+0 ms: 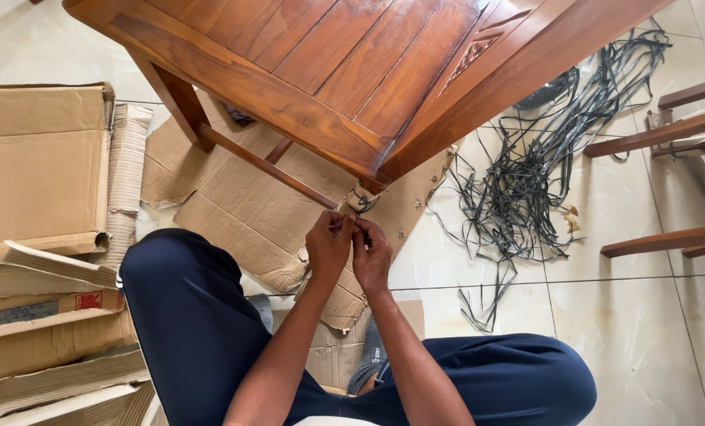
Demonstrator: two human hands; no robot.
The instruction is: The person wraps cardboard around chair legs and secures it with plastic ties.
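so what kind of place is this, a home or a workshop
Probably a furniture packing or unpacking spot on a tiled floor, home or shop unclear. A wooden chair stands over flattened cardboard, beside a heap of dark plastic strapping, and both hands work at its leg.

Glossy varnished wood chair (352, 71); matt rough cardboard (242, 213); shiny floor tiles (636, 315); dark plastic straps (526, 181).

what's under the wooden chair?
Under the wooden chair lie torn cardboard sheets on the tiled floor. Both hands work at its wrapped leg. The seat covers whatever lies further back.
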